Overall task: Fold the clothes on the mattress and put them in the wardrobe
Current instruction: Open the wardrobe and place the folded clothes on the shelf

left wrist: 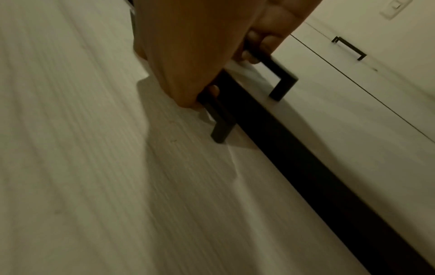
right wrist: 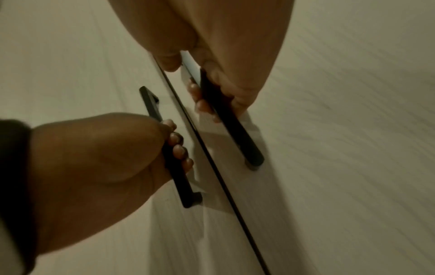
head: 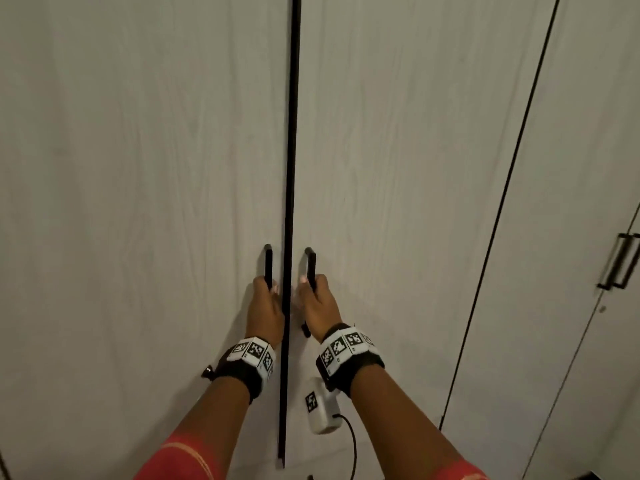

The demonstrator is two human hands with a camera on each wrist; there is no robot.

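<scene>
Two pale wood-grain wardrobe doors fill the head view, the left door and the right door, with a narrow dark gap between them. My left hand grips the left black bar handle, fingers curled round it. My right hand grips the right black handle in the same way. In the right wrist view the fingers of my right hand wrap the right handle, and the left hand holds the left handle. No clothes are in view.
Further right stands another wardrobe door with its own black handle, seen too in the left wrist view as a handle. A wall switch sits beyond it. A white sensor box with a cable hangs below my right wrist.
</scene>
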